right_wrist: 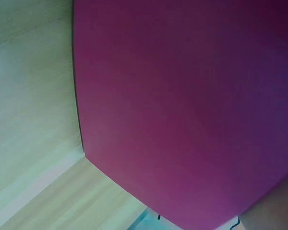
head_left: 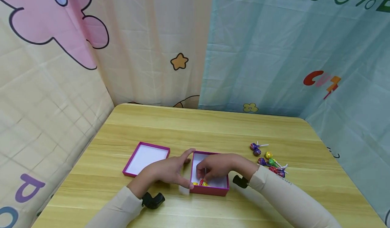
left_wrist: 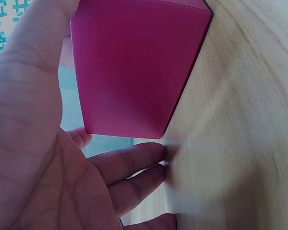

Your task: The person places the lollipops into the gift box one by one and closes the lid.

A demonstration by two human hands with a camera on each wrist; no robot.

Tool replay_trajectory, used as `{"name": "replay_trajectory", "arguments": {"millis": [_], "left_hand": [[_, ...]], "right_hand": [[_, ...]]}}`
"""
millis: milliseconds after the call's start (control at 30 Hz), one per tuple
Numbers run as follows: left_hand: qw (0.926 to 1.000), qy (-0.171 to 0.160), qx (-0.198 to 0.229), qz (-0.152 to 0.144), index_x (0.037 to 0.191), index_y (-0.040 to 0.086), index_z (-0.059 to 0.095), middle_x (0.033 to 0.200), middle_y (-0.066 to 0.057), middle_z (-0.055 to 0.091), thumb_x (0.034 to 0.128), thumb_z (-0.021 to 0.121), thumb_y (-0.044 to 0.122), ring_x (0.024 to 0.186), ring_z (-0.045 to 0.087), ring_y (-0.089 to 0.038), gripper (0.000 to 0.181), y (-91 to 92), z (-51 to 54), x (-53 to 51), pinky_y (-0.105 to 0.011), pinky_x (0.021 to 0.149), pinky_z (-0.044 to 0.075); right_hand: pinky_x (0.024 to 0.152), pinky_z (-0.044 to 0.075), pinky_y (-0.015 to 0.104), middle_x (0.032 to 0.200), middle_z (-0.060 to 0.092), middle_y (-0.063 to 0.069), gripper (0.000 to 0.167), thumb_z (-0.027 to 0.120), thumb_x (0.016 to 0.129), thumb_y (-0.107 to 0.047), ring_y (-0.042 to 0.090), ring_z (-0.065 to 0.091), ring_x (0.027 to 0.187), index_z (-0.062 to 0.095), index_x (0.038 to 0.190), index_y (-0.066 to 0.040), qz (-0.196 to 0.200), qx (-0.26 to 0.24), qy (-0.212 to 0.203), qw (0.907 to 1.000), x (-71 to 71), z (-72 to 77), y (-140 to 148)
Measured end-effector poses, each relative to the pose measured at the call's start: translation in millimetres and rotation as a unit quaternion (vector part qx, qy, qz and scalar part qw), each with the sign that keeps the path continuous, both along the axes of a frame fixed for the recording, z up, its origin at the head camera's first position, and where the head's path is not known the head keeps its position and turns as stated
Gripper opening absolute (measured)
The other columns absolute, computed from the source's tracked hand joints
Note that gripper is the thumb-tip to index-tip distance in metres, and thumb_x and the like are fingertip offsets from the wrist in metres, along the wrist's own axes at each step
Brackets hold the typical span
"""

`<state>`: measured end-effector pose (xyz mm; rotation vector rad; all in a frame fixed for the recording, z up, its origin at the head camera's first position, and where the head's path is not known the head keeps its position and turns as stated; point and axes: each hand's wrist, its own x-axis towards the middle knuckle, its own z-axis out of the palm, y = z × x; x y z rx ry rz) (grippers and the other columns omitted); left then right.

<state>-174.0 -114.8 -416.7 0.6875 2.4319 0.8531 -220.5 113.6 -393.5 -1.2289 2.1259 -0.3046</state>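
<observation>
Head cam: I see R hand (head_left: 216, 166) in box (head_left: 209, 190), can't tell grip; lollipops (head_left: 272, 162) lie to its R, twd table's (head_left: 195, 129) R edge. L hand (head_left: 169, 169), fingers spread, touches box.

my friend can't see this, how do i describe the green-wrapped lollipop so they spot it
On the pale wooden table, find the rectangular magenta box with the right hand inside. Right of it lies a cluster of wrapped lollipops. The green-wrapped lollipop sits between yellow and red ones, the only green one.
</observation>
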Motion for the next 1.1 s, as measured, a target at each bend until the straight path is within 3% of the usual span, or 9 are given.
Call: {"name": "replay_trajectory", "arguments": {"millis": [533,633,867,1100], "left_hand": [[0.9999,0.005,-0.008,0.002,0.159,0.026,0.006,0.15,-0.008,0.047,0.0727,0.078,0.065,0.132,0.047,-0.021,0.119,1.1,-1.6,-1.1,-0.047,0.108,0.038],[1.0,0.004,-0.005,0.003,0.159,0.026,0.007,0.149,-0.009,0.047,0.0729,0.078,0.065,0.133,0.047,-0.022,0.119,1.2,-1.7,-1.1,-0.047,0.109,0.037],[1.0,0.004,0.002,0.002,0.159,0.024,0.007,0.149,-0.01,0.047,0.0732,0.079,0.063,0.132,0.048,-0.022,0.119,0.4,-2.2,-0.1,-0.047,0.108,0.037],[1.0,0.005,0.001,-0.002,0.16,0.022,0.005,0.15,-0.009,0.045,0.0739,0.079,0.063,0.131,0.049,-0.022,0.12,-0.4,-2.7,0.7,-0.047,0.108,0.038]], "right_hand": [[0.076,0.051,0.027,0.093,0.061,-0.012,0.01,0.064,0.097,-0.009,0.01,0.058,0.087,0.066,0.105,-0.013,-0.078,-0.089,-0.025,0.9927,-0.6,25.6,33],[0.076,0.052,0.028,0.094,0.061,-0.012,0.011,0.063,0.097,-0.009,0.011,0.059,0.088,0.066,0.106,-0.016,-0.093,-0.104,-0.019,0.99,-0.4,31.7,45],[0.078,0.053,0.031,0.106,0.066,0.002,0.014,0.061,0.099,-0.01,0.014,0.06,0.095,0.065,0.112,-0.013,-0.126,-0.136,0.009,0.9827,4.9,41.4,77],[0.077,0.052,0.032,0.106,0.063,-0.007,0.015,0.061,0.101,-0.02,0.011,0.061,0.092,0.064,0.115,-0.017,-0.175,-0.137,0.03,0.9746,13.9,36.4,113]]}}
